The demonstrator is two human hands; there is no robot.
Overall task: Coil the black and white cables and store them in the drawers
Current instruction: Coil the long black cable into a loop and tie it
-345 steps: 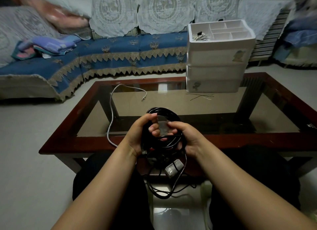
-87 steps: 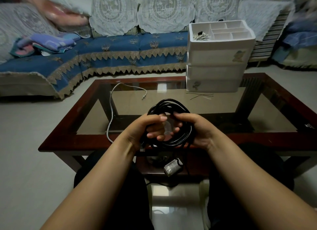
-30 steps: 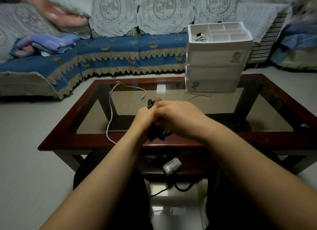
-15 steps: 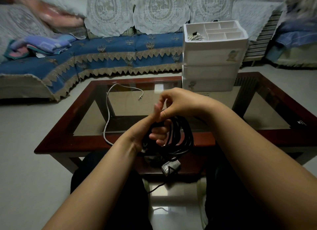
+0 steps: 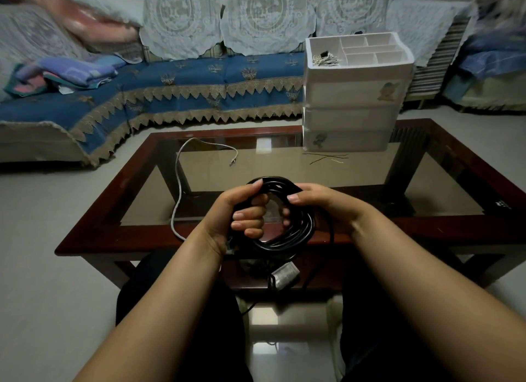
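While both hands grip the black rubber cable coil (image 5: 287, 228) above the near edge of the glass surface (image 5: 284, 171), left hand (image 5: 242, 213) clenched through its loops and right hand (image 5: 316, 202) curled over its far side, the white plastic drawers (image 5: 355, 97) stand ahead and rightward, nearer the right hand; the thin white cable (image 5: 178, 188) lies uncoiled to the left.

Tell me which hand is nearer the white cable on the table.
Left. The left hand grips the black coil just right of the white cable; the right hand holds the coil's far side.
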